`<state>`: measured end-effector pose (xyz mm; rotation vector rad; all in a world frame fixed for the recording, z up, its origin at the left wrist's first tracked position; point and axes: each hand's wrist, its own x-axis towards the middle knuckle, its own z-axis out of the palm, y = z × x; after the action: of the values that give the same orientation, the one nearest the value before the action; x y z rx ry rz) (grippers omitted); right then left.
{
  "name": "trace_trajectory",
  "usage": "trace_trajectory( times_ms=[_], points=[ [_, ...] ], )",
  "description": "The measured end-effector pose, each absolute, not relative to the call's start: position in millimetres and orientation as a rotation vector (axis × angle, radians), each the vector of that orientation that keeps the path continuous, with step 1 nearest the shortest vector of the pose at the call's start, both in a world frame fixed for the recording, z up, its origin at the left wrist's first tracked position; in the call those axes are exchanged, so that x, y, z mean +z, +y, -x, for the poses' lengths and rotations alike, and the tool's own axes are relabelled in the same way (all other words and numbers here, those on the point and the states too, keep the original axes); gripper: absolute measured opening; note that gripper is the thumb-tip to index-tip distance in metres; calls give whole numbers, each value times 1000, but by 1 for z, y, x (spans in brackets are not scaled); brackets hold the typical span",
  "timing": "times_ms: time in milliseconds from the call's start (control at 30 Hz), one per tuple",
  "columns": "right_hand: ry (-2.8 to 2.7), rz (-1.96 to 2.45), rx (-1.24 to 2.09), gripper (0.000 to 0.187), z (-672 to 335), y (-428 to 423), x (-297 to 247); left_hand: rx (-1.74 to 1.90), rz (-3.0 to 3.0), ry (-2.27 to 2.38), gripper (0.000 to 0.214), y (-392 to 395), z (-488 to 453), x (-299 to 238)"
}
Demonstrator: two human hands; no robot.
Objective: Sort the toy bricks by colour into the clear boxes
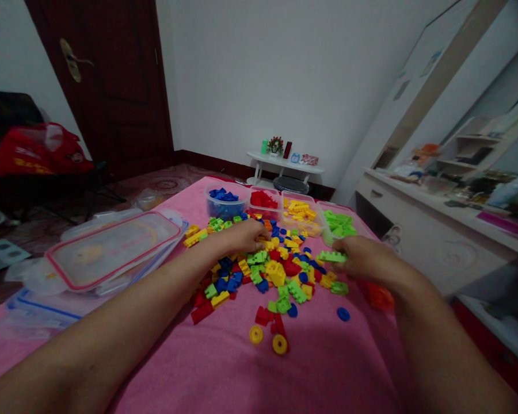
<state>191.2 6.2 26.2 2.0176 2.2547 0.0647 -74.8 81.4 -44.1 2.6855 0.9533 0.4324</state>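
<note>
Scanning from the left: red bag with yellow print (38, 152), then dark brown wooden door (125, 86). Next, a loose stack of clear plastic lids with red and blue edging (112, 247) on the pink cloth-covered tabletop (198, 368).

Clear round plastic tub (216, 209) holds blue pieces. I have the left hand (251, 234) just right of and nearer than it, fingers down at the mixed heap of red, yellow, green and blue plastic building blocks (276, 273); fingertips partly hidden, so I can't tell if they grip a piece. Heap spreads across the middle, with two yellow plastic wheels (256, 334) at its near side.

Behind the heap: clear plastic container of red pieces (267, 213), then clear plastic container of yellow pieces (302, 229). Long green plastic brick (331, 256) is pinched in my right hand (356, 257), just in front of the clear plastic container of green pieces (327, 233). Blue plastic disc (343, 314) lies apart, nearer me. Far right, white cabinet with a cluttered top (414, 224).
</note>
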Motion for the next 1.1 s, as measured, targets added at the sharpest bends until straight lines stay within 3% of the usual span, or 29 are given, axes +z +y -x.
trace_trajectory(
  times_ms=[400,533,667,900,1100],
  points=[
    [2197,-1889,-190,12,-195,10,-6,307,-2733,980,32,77,74,-37],
    [2325,-1999,-638,5,-191,8,10,374,-2701,1008,32,74,76,-28],
    [2631,-2234,-1159,23,-173,7,19,612,-2593,961,28,69,73,-17],
    [2557,-2288,-2199,33,-139,8,0,839,-2263,735,51,45,49,-7],
    [2355,-2091,-2742,36,-127,5,-8,1073,-2415,814,26,39,44,-4]
  ],
)
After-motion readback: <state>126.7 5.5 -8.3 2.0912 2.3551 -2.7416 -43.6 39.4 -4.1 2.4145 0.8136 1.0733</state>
